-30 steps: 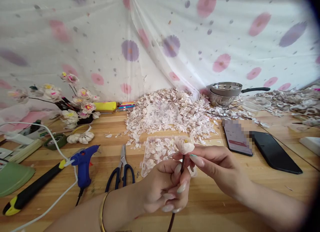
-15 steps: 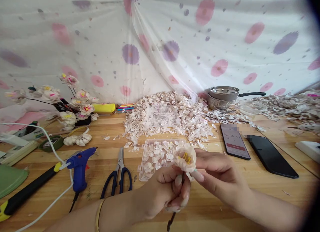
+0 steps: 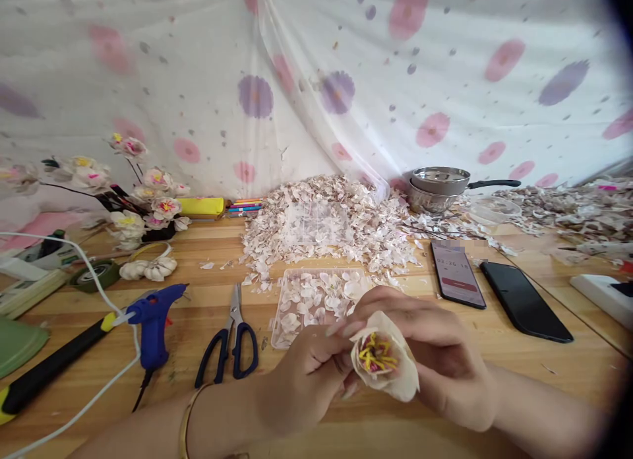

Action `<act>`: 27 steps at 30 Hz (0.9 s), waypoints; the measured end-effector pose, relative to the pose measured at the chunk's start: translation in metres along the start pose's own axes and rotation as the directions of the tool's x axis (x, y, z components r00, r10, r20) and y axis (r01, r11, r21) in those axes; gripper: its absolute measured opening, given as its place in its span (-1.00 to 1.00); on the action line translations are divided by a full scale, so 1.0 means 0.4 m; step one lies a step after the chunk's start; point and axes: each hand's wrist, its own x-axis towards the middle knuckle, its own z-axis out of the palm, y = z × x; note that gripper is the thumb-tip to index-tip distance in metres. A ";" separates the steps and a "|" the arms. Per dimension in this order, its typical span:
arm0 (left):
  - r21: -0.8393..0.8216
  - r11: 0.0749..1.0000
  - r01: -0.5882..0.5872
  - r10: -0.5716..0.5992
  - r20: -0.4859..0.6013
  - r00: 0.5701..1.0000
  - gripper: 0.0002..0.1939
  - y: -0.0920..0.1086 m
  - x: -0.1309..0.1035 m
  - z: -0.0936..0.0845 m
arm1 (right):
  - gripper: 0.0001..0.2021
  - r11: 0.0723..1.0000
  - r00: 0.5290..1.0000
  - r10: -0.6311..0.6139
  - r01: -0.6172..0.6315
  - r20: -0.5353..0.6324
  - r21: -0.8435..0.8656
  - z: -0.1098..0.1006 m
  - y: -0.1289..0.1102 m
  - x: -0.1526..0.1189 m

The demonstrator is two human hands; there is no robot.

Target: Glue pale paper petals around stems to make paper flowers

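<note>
Both hands are engaged on one handmade flower (image 3: 383, 363), held just above the near edge of the desk (image 3: 494, 373), at the centre of the view. Left hand (image 3: 309, 373): fingers curled closed at the flower's left side and base, fingertips (image 3: 341, 328) resting against the outer petal; the stem below is hidden by this hand, so the exact grip on it cannot be told. A thin bangle (image 3: 185, 419) sits on the left wrist, and the forearm enters from the lower left. Right hand (image 3: 440, 353): fingers wrapped over the back and right side of the flower, closed around the cream petals, palm turned toward the left hand; the forearm enters from the lower right. The flower is tilted so that its open face points toward the camera, showing yellow and pink stamens inside a cup of pale petals.

Just behind the hands lies a clear tray (image 3: 316, 301) containing loose petals. Beyond it, a large pile of petals (image 3: 336, 225) covers the middle of the desk. To the left lie scissors (image 3: 232, 340) with dark handles and a blue glue gun (image 3: 151, 320), well apart from the hands. To the right lie two phones (image 3: 494, 291), side by side.
</note>
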 end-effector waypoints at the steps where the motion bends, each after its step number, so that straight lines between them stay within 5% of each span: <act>1: -0.001 0.999 -0.040 0.040 -0.010 0.999 -0.62 -0.003 0.000 0.003 | -0.71 1.000 1.000 0.018 -0.018 -0.019 -0.005 -0.001 0.002 -0.003; 4: -0.057 0.989 -0.134 0.132 -0.044 0.990 -0.62 -0.007 0.003 0.008 | -0.70 0.995 0.990 0.066 -0.075 -0.125 -0.066 -0.005 0.012 -0.013; 10: -0.095 0.990 -0.102 0.088 -0.143 0.986 -0.65 0.006 0.020 0.006 | -0.86 0.955 0.913 0.198 -0.261 -0.356 -0.139 -0.009 0.029 -0.019; 19: 0.082 0.993 -0.091 0.100 -0.116 0.988 -0.62 0.018 0.011 0.020 | -0.76 0.968 0.950 0.082 -0.148 -0.300 -0.203 -0.012 0.032 -0.017; 23: 0.118 0.989 -0.089 0.103 -0.121 0.987 -0.66 0.020 0.010 0.021 | -0.73 0.904 0.942 0.324 -0.335 -0.087 -0.266 -0.014 0.035 -0.014; 27: 0.032 0.999 -0.003 0.006 -0.095 0.995 -0.58 0.018 0.005 0.028 | -0.75 0.854 0.880 0.467 -0.474 -0.085 -0.213 -0.006 0.049 -0.004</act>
